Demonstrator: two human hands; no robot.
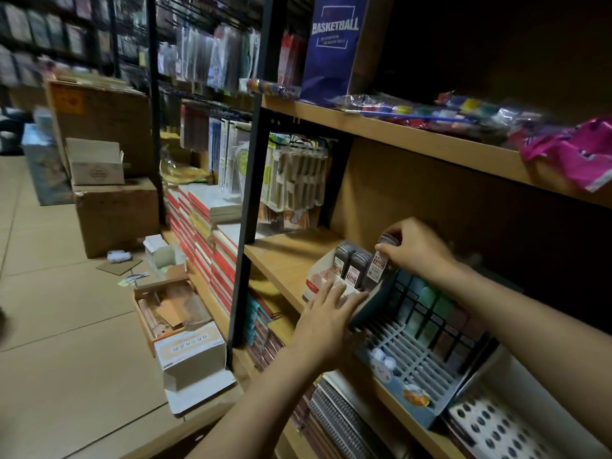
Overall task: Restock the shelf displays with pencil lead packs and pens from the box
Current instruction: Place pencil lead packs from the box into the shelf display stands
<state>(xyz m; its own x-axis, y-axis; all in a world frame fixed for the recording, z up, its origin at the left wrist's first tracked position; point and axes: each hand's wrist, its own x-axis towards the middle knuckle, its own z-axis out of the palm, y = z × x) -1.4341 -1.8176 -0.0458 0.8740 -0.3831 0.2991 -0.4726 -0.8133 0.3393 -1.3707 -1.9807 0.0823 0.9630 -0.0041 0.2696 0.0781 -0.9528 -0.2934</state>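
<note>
A white and red display carton [316, 279] stands on the wooden shelf [284, 256], with dark pencil lead packs [351, 265] upright in its back row. My right hand [414, 250] pinches one lead pack [381, 260] by its top at the right end of that row. My left hand [326, 306] rests flat, fingers straight, against the front of the carton. To the right of the carton leans a blue slotted pen display [417, 346] with coloured items in its upper rows.
Open cardboard boxes [185, 346] lie on the tiled floor at the foot of the shelf, with bigger cartons [116, 213] stacked farther left. Red and white notebooks [205, 233] are piled low. A blue basketball bag [334, 44] and paint sets [440, 114] sit on the shelf above.
</note>
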